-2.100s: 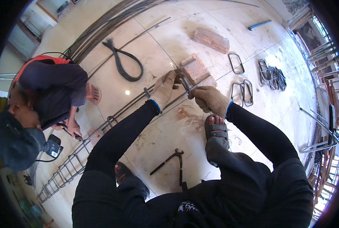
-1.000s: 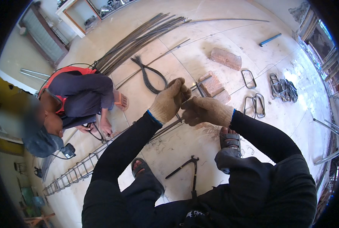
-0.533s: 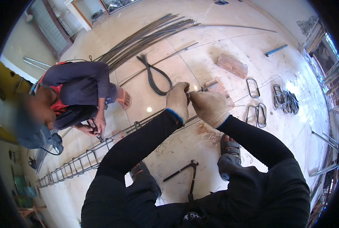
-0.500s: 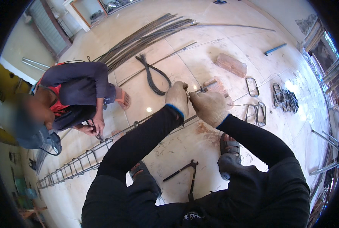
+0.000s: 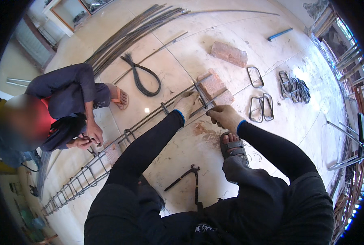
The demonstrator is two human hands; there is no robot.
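My left hand (image 5: 187, 102), in a pale work glove, is closed on the near end of a long rebar cage (image 5: 149, 116), beside a rectangular steel stirrup (image 5: 199, 94) around its bars. My right hand (image 5: 227, 117), gloved too, pinches at the stirrup's right corner with thumb and fingers together. Whatever it holds there is too small to make out. The bar ends rest on a reddish brick (image 5: 208, 86). Below my hands, a pair of end-cutting pincers (image 5: 195, 179) with dark handles lies on the tiles between my feet.
At left a co-worker (image 5: 67, 94) crouches, both hands at the cage. Bundled tie wire (image 5: 157, 83) and long steel rods (image 5: 129, 41) lie beyond. Another brick (image 5: 229, 54), loose stirrups (image 5: 255, 77), a stirrup pile (image 5: 294, 87) and a blue bar (image 5: 280, 34) lie at right.
My hands have drawn apart; they were close together over the bars. The stirrup and bar ends now show between them. The whole view has shifted, moving the surroundings leftward.
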